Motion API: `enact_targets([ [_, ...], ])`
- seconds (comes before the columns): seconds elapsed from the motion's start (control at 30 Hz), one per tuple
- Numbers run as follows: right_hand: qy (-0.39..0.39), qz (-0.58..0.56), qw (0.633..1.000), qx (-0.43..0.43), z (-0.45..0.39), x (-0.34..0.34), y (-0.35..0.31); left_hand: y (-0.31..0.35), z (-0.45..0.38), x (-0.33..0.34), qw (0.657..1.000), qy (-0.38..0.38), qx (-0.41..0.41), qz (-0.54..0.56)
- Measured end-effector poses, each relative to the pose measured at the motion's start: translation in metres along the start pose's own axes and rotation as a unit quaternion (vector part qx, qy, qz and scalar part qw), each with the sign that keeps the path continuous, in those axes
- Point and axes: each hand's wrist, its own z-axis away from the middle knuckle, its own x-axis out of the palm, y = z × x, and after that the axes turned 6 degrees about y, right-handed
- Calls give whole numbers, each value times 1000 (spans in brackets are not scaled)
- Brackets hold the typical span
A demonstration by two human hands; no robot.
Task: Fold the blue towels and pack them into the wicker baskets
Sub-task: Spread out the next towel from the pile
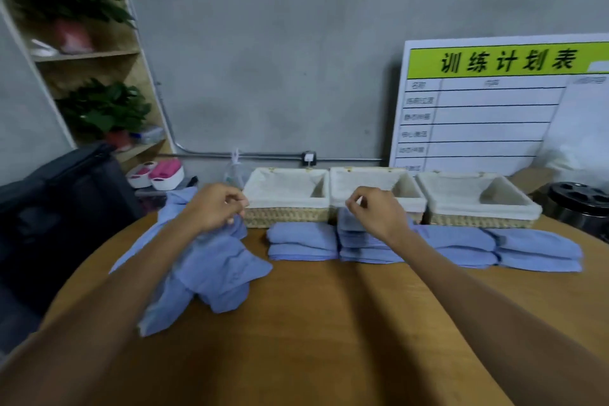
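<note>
Now your left hand (216, 208) is pinching a loose blue towel (211, 270) above the tabletop (316, 323), while your right hand (379, 212) is hovering with curled fingers, holding nothing, before the wicker baskets (286, 214).

This looks like a back room or staff area, perhaps in a gym: bare grey concrete wall (280, 53), a whiteboard (487, 102) headed as a training schedule, a wooden shelf (89, 54) with 2 potted plants, exposed conduit (263, 155).
</note>
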Motion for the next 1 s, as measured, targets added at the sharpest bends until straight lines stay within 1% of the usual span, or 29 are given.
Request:
enact_targets([
  [0.1,-59,-69,992,-88,9,63,-60,-53,19,-21,996,49,-29,-65],
  [0.2,-119,-100,979,-130,19,123,-111,-85,35,-14,994,64,-43,-76],
  [0.27,-155,-105,972,-140,25,154,-133,-100,41,-3,996,65,-41,-52],
  [0.33,-169,-107,969,-145,32,179,-144,-114,44,11,997,54,-29,-41],
  [0.4,-165,-90,973,-131,38,198,-144,-123,50,24,997,60,-35,-41],
  [0.47,-148,-73,980,-108,43,209,-139,-130,53,33,994,99,-29,-35],
  [0.5,-143,-65,983,-100,44,211,-137,-130,54,35,993,115,-22,-30],
  [0.57,-142,-66,983,-93,43,211,-133,-128,56,35,992,122,-16,-26],
  [0.67,-135,-120,978,-107,40,199,-126,-125,55,29,993,113,-14,-38],
  [0.73,-122,-152,973,-124,40,180,-120,-118,55,25,994,103,4,-24],
  [0.87,-92,-185,964,-168,37,128,-102,-86,64,16,992,77,90,31],
  [0.93,-75,-196,964,-165,39,100,-86,-64,72,18,987,64,141,45],
  [1.0,-65,-210,965,-143,45,71,-68,-45,79,29,982,43,183,16],
])
